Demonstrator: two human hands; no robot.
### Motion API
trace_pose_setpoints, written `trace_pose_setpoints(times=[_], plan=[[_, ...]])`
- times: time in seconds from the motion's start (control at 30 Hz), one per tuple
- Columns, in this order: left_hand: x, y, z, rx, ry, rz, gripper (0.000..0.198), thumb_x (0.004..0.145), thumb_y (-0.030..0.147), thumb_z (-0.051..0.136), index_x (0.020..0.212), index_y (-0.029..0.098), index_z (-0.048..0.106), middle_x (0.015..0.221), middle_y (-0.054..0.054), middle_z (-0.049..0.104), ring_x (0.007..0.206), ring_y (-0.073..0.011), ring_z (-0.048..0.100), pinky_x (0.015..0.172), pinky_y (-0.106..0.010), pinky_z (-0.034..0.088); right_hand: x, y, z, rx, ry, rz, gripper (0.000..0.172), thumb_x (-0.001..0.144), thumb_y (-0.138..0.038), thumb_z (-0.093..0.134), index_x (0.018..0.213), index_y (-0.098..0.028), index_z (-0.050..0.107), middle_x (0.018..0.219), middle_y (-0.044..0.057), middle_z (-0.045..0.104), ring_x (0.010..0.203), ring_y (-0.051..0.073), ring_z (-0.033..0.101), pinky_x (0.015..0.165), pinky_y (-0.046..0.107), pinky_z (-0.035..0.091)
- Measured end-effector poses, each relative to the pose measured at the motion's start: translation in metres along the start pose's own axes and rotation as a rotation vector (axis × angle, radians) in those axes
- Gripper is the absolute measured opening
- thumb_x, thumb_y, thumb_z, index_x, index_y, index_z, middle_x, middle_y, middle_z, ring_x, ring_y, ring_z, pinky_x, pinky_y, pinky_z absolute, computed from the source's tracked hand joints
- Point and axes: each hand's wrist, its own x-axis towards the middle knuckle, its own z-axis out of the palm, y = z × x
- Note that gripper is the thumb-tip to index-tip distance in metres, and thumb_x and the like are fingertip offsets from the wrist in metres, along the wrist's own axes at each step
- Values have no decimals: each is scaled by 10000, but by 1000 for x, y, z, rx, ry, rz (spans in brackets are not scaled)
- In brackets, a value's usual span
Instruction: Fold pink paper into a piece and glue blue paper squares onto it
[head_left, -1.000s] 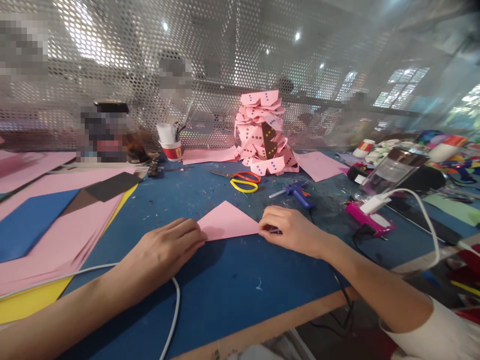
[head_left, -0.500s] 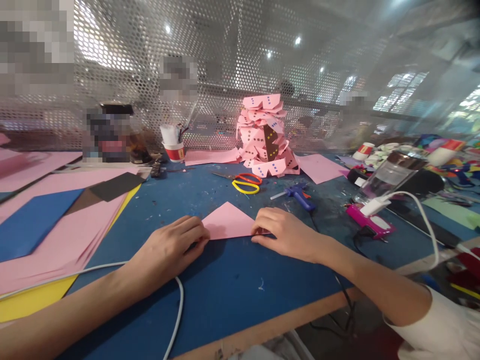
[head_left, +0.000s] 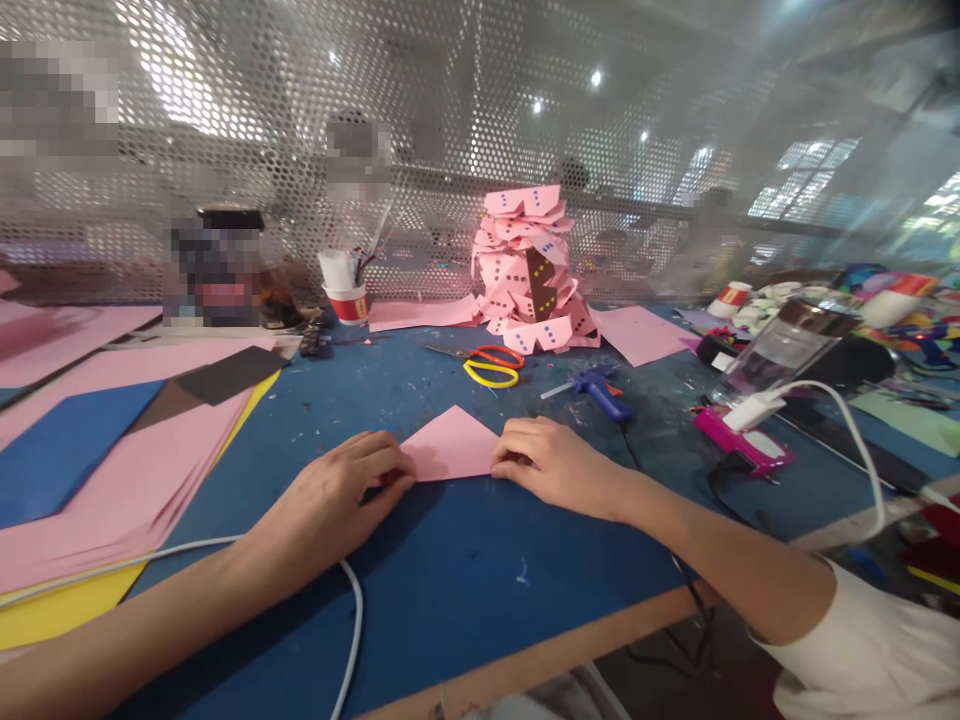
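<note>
A pink sheet of paper point(head_left: 452, 446), folded into a triangle with its point away from me, lies on the blue tabletop point(head_left: 450, 560). My left hand point(head_left: 349, 488) pinches its left corner between thumb and fingers. At the right corner, my right hand point(head_left: 551, 462) has its fingers closed on the paper, hiding that tip. Beyond the triangle lie scissors point(head_left: 491, 375) with one red and one yellow handle. A blue glue gun point(head_left: 600, 391) rests to their right.
A tall stack of pink folded paper pieces point(head_left: 517, 270) with dots stands at the back. Pink sheets point(head_left: 112, 470) and a blue piece point(head_left: 71, 450) lie left. A white cable point(head_left: 356, 620) passes under my left arm; a pink power strip point(head_left: 742, 440) sits right.
My right hand has shifted slightly left along the paper's near edge, covering more of the right corner. My left hand has moved a little left and keeps its pinch.
</note>
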Motion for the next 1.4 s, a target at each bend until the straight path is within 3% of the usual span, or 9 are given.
trace_pose_setpoints(times=[0.13,0.37,0.87,1.4], plan=[[2,-3,0,-11,2,-13,241,1000,355,474,929,228,666,916,-22,652,827,-179,615,769,-301,460,2,0,1,26,13,84,121,969,-260,636,867,-198,660,877,4,659,789,139,598,754,279,424],[5,-10,1,-16,-5,-96,215,973,388,514,937,249,674,886,-4,677,800,-188,628,742,-292,445,2,1,3,41,27,133,89,956,-233,643,873,-203,638,899,-3,659,784,128,590,715,259,408],[8,-15,-5,-68,-57,-348,249,856,504,621,874,270,702,801,7,703,748,-209,633,678,-296,433,2,6,3,23,26,169,81,928,-238,677,865,-211,633,882,-5,644,798,136,590,718,266,419],[11,-19,-17,-168,-145,-410,274,824,503,620,834,249,723,763,-1,719,745,-228,653,695,-323,451,0,4,-1,26,11,188,93,921,-213,664,841,-206,617,876,0,639,794,137,591,724,271,423]])
